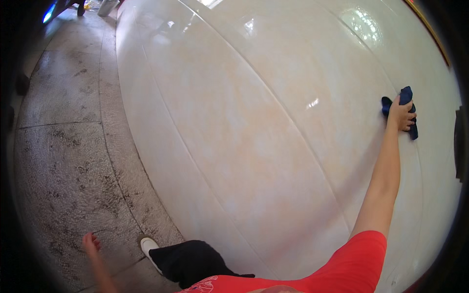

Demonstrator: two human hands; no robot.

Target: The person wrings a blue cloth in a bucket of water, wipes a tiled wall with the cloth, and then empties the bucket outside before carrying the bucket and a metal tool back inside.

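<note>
My right hand [402, 115] grips a bunched dark blue cloth [406, 96] with the arm stretched out. The cloth rests against a glossy cream tiled wall [234, 139], and its loose ends show on both sides of my fingers. Low on the left, my left hand [91, 241] hangs over the floor, away from the wall. Its fingers look curled, but blur hides how far they close, and I see nothing in them.
Rough grey stone paving [62, 164] runs along the wall's foot, where my white shoe [149, 247] stands. A gold-coloured frame edge [430, 31] borders the upper right. A dark fixture [459, 144] sits at the far right. A pale container [107, 8] stands far ahead.
</note>
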